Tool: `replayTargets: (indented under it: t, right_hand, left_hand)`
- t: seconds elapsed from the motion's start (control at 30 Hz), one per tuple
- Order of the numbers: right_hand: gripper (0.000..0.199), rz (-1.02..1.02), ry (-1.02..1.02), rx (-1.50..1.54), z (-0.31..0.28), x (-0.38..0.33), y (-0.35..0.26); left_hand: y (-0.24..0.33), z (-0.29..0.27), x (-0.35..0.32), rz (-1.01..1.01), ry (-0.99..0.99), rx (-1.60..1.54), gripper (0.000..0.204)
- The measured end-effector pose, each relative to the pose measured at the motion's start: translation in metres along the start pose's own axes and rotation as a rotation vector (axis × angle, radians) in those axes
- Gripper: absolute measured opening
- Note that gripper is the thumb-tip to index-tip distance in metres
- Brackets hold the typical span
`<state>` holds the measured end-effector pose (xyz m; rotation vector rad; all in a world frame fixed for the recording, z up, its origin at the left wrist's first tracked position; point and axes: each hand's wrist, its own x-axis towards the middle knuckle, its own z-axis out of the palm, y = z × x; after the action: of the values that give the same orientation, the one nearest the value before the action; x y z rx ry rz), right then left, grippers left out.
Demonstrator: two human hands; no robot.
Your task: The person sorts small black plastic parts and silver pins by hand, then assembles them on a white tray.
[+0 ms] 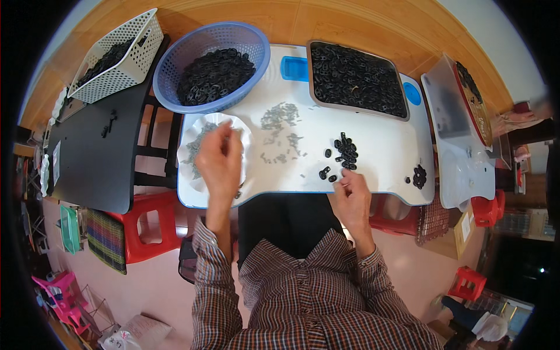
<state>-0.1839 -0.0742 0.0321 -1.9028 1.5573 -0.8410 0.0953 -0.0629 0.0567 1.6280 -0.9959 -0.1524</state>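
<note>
My left hand (220,160) is over a white wavy-rimmed plate (245,137) that holds small greyish translucent pieces (192,153). Its fingers are curled together and slightly blurred; what they hold, if anything, is hidden. At the table's front edge, my right hand (352,201) has thumb and fingers pinched together, and whatever sits between them is too small to make out. Just beyond those fingertips lies a loose cluster of small black oval parts (348,153), with a few single ones beside it. More greyish pieces (280,116) are scattered on the white table (245,186) between the hands.
A blue colander (163,81) and a metal tray (357,109), both full of black parts, stand at the back. A small black pile (419,177) lies at right. To the left, a white basket (137,58) sits by a black table (99,157). Red stools (153,224) stand below.
</note>
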Motion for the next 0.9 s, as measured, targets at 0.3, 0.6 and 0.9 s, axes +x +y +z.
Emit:
replayTargets:
  t: [0.3,0.6,0.9]
  right_hand:
    - [0.049,0.092,-0.069,-0.255,-0.008,0.038,0.023]
    - [0.027,-0.12,0.121,-0.159,-0.027,0.089,0.006]
    - [0.018,-0.352,0.181,-0.399,-0.04,0.219,0.025]
  left_hand:
    - [0.033,0.039,-0.11,-0.031,-0.304,-0.111,0.025]
    - [0.012,0.063,-0.117,0.234,-0.277,0.025,0.022]
    - [0.008,0.071,-0.113,0.258,-0.25,0.025,0.02]
